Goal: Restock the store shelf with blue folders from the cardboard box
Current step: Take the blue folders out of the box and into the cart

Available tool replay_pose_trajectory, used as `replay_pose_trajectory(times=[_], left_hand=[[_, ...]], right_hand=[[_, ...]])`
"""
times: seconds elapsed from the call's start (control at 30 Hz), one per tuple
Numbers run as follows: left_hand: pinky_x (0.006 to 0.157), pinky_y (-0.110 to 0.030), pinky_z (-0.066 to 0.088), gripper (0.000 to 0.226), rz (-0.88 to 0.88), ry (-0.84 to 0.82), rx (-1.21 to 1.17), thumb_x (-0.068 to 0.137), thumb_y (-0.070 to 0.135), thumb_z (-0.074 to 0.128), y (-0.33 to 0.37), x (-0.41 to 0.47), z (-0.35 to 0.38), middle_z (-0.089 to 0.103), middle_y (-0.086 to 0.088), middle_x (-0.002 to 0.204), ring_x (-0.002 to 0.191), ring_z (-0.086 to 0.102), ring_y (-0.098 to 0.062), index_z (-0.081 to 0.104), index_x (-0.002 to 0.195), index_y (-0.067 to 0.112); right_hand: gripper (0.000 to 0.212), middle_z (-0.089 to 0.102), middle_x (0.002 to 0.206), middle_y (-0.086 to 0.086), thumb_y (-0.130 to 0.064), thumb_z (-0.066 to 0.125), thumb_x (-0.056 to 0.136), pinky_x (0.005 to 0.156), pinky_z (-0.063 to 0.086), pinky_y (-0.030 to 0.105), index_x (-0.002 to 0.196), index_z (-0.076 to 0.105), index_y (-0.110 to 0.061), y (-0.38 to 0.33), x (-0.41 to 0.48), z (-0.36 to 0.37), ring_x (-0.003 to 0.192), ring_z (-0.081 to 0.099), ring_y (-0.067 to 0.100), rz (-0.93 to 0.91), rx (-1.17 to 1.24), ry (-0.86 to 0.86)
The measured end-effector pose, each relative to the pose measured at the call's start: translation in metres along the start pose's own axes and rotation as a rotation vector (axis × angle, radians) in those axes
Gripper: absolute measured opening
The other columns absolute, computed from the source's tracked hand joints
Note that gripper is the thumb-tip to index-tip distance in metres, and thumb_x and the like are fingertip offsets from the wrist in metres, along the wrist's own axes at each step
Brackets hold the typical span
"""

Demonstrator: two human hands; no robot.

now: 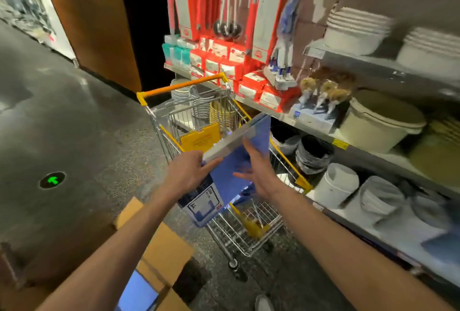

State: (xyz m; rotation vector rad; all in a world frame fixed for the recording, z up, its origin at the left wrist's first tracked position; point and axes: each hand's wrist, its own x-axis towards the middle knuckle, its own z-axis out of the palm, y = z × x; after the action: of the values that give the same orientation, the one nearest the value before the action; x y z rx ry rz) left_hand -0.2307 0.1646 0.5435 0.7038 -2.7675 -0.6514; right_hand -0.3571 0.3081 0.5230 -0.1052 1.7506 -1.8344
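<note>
A dim store aisle with a speckled grey floor (74,124). A long grey metal shelf unit (323,137) runs down the right side, carrying red and white boxes, pale tubs and stacked white bowls.

Head view: a silver wire shopping cart with yellow trim and an orange handle (184,85) stands against the shelving. Above it, held in mid-air, is a flat blue plastic folder with a grey spine (249,134), tilted and not touching the shelf. The left grip (189,174), a bare hand, is clenched round the folder's lower spine end. The right grip (258,174) lies against the blue cover with fingers stretched out, steadying rather than clutching.

At the bottom, an open brown cardboard box (159,256) sits on the floor with more blue folders (138,293) inside.

The restocking looks partly done at most: one folder is in transit and stock remains in the box. A blurred blue shape far right on the lower shelf may be folders already placed; I cannot tell.
</note>
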Motion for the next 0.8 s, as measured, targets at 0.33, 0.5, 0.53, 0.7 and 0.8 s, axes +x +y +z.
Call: replay_pose_trajectory(times=[0.33, 0.5, 0.53, 0.7, 0.8], left_hand=[[0.061, -0.037, 0.025, 0.056, 0.186, -0.177, 0.083, 0.099, 0.063, 0.042, 0.107, 0.119, 0.103, 0.053, -0.006, 0.078, 0.073, 0.047, -0.027, 0.047, 0.078, 0.012], [0.057, -0.036, 0.024, 0.049, 0.13, -0.261, 0.176, 0.1, 0.059, 0.043, 0.129, 0.167, 0.153, 0.045, -0.002, 0.073, 0.072, 0.045, -0.025, 0.04, 0.077, 0.016], [0.057, -0.035, 0.025, 0.048, 0.117, -0.282, 0.201, 0.101, 0.058, 0.044, 0.129, 0.173, 0.159, 0.046, -0.002, 0.075, 0.073, 0.045, -0.025, 0.04, 0.078, 0.016], [0.061, -0.035, 0.031, 0.045, 0.067, -0.372, 0.301, 0.102, 0.057, 0.044, 0.121, 0.194, 0.189, 0.06, -0.012, 0.088, 0.081, 0.058, -0.033, 0.043, 0.087, 0.014], [0.061, -0.034, 0.031, 0.058, 0.023, -0.419, 0.254, 0.094, 0.07, 0.029, 0.112, 0.187, 0.207, 0.05, -0.001, 0.073, 0.07, 0.05, -0.026, 0.044, 0.085, 0.015]], right_hand=[[0.063, 0.059, 0.134, 0.008, -0.055, 0.069, 0.086, 0.065, 0.061, 0.038, 0.133, 0.057, -0.016, -0.011, 0.095, -0.128, 0.106, 0.067, 0.039, 0.095, 0.25, 0.171], [0.061, 0.063, 0.126, 0.005, -0.06, 0.068, 0.084, 0.069, 0.061, 0.043, 0.128, 0.061, -0.019, -0.002, 0.169, -0.167, 0.105, 0.067, 0.033, 0.205, 0.257, 0.069], [0.056, 0.064, 0.123, 0.006, -0.061, 0.069, 0.083, 0.073, 0.061, 0.048, 0.121, 0.064, -0.02, 0.001, 0.181, -0.169, 0.106, 0.066, 0.034, 0.246, 0.267, 0.063], [0.094, 0.07, 0.086, 0.004, -0.083, 0.078, 0.047, 0.082, 0.058, 0.052, 0.111, 0.069, -0.014, 0.038, 0.237, -0.177, 0.093, 0.069, 0.031, 0.389, 0.204, 0.049], [0.082, 0.073, 0.091, 0.006, -0.077, 0.078, 0.057, 0.083, 0.058, 0.056, 0.111, 0.07, -0.015, 0.047, 0.237, -0.175, 0.09, 0.069, 0.029, 0.443, 0.236, 0.005]])
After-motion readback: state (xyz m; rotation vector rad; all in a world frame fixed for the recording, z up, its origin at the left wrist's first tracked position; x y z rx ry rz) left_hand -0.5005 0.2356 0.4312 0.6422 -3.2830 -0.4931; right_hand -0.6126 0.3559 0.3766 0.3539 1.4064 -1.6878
